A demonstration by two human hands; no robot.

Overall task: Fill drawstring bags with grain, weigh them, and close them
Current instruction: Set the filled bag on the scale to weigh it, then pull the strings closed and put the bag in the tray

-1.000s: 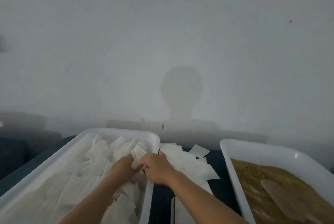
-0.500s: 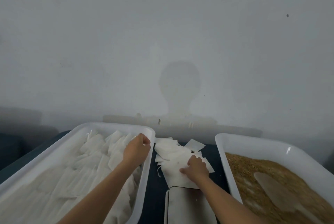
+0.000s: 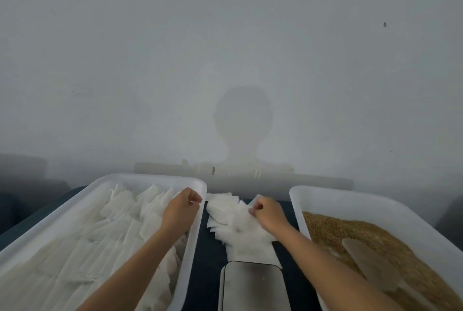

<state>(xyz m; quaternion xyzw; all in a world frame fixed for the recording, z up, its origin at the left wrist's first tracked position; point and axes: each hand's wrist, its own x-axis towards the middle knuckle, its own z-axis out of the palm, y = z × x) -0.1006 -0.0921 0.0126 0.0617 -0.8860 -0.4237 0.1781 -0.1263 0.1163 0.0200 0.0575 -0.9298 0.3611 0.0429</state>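
A white tray (image 3: pixel 82 200) on the left holds several white drawstring bags (image 3: pixel 120 230). My left hand (image 3: pixel 181 210) hovers over that tray's right rim, curled into a fist with nothing clearly in it. Between the trays, a loose pile of flat empty bags (image 3: pixel 233 223) lies on the dark table. My right hand (image 3: pixel 269 215) rests on this pile, its fingertips pinching the edge of the top empty bag. The right tray (image 3: pixel 350 200) holds brown grain (image 3: pixel 333 230) with a translucent scoop (image 3: pixel 368 265) lying in it. A metal scale platform (image 3: pixel 250 285) sits just in front of the pile.
A plain grey wall stands close behind the table, with my shadow on it. The dark table surface (image 3: pixel 200 273) shows in narrow strips between the trays and the scale. Both forearms reach in from the bottom edge.
My right hand left the left tray, crossed to the pile of empty bags and now pinches one at its far side. My left hand drew back to the tray's right rim and closed.
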